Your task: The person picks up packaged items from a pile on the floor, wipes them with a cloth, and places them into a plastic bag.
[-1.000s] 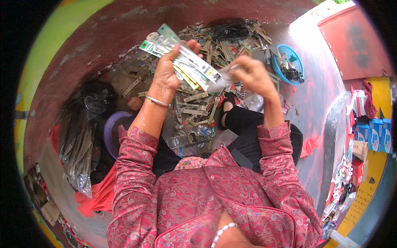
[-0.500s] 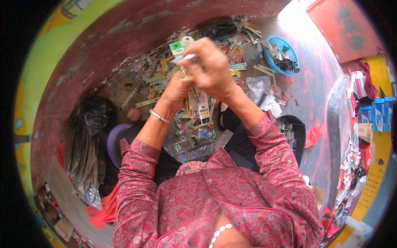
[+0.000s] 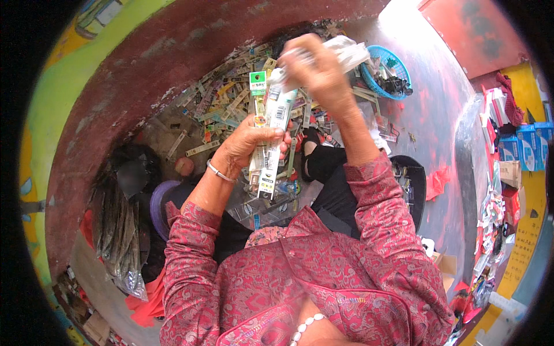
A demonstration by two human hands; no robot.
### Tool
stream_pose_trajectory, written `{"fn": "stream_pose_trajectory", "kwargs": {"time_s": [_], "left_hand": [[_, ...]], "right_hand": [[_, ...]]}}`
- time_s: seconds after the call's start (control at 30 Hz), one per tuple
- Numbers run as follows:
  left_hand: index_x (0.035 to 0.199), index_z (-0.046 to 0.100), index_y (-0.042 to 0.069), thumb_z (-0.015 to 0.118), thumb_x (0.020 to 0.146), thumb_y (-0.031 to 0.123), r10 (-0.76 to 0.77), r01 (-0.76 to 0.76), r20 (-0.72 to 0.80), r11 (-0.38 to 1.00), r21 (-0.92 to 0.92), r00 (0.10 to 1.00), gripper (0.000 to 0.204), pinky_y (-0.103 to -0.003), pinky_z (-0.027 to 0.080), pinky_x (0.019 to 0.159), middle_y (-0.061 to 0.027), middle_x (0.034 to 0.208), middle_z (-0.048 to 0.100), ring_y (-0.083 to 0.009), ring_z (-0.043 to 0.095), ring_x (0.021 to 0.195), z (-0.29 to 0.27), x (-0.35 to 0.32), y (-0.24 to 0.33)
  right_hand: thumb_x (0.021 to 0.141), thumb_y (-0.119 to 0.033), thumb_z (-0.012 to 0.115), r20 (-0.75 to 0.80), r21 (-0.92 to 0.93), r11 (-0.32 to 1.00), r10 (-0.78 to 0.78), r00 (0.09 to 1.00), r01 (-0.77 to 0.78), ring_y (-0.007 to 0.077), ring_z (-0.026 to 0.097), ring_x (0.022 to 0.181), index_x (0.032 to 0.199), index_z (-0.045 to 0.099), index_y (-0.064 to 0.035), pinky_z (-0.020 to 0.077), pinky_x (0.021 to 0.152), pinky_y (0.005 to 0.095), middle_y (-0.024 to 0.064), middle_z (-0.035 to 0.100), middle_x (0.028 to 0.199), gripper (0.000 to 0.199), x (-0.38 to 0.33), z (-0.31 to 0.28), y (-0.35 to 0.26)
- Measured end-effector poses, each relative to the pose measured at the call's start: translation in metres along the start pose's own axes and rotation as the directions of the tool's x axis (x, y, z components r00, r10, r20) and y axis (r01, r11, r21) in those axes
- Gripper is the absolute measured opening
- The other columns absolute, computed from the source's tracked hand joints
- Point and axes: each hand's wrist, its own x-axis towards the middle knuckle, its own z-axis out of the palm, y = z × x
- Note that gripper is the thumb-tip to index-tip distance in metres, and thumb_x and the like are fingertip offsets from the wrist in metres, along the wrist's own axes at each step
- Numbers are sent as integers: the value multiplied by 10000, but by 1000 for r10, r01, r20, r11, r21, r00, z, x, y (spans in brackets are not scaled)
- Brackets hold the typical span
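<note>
My left hand (image 3: 248,141) is closed round a bundle of long, slim printed packets (image 3: 267,170), one with a green header. The bundle stands nearly upright, its lower ends sticking out below my fingers. Above and to the right, my right hand (image 3: 317,69) is closed on crumpled white plastic film (image 3: 349,53) and is smeared by motion. Part of that film hangs near the top of the bundle; whether it is joined to the packets I cannot tell. Under both hands, a wide heap of similar slim packets (image 3: 222,106) covers the floor.
A blue plastic basket (image 3: 408,66) with black scraps stands at the far right. Black and see-through plastic bags (image 3: 118,230) lie at the left beside a purple ring-shaped roll (image 3: 160,210). A curved dark red wall (image 3: 115,95) bounds the far left. Boxes (image 3: 528,147) line the right.
My hands were together over the bundle; now my right hand has moved up and right, with white plastic film stretching out of it. More of the bundle shows in my left hand.
</note>
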Motion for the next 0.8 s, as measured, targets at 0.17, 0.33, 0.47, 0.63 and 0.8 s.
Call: {"fn": "stream_pose_trajectory", "kwargs": {"time_s": [0.17, 0.33, 0.47, 0.63, 0.8], "left_hand": [[959, 533, -34, 622, 724, 86, 8, -11, 63, 999, 46, 998, 278, -288, 516, 554, -101, 775, 602, -160, 601, 627, -1, -8, 0], [1026, 491, -23, 582, 764, 63, 231, -264, -146, 926, -269, 962, 291, -340, 511, 760, -118, 895, 586, -199, 600, 802, -27, 19, -4], [1058, 490, 0, 555, 815, 106, 307, -367, -225, 877, -312, 925, 273, -357, 481, 844, -143, 1037, 562, -232, 572, 944, -34, 23, -1], [1222, 381, -2, 563, 818, 154, 349, -363, -103, 879, -310, 932, 470, -385, 390, 946, -167, 1172, 491, -260, 481, 1093, -35, 21, 1], [1287, 281, -20, 566, 743, 82, 418, -372, 39, 844, -386, 907, 623, -408, 332, 990, -184, 1269, 409, -290, 403, 1175, -20, 14, 11]], "right_hand": [[718, -223, 598, -68, -833, 498, -525, 849, 242, 278, 536, 745, 709, 578, -35, 453, 644, 361, 121, 550, 798, 189, 22, -24, 42], [816, -438, 538, -152, -28, 876, 473, 868, -482, 128, 514, 554, 672, 601, -19, 402, 521, 269, 42, 572, 609, 447, 3, -40, 37], [778, -421, 597, 207, -471, 766, 578, 790, -437, 110, 511, 572, 704, 612, 6, 415, 540, 252, 29, 555, 618, 434, -17, 8, 26], [768, -322, 623, 492, -273, 897, 440, 751, -347, 89, 526, 599, 758, 608, 21, 427, 544, 242, 9, 565, 664, 343, -24, 21, 26], [795, -257, 598, 511, -34, 846, 473, 718, -533, 62, 539, 646, 864, 617, 10, 432, 605, 205, 0, 596, 736, 277, -22, 13, 28]]}}
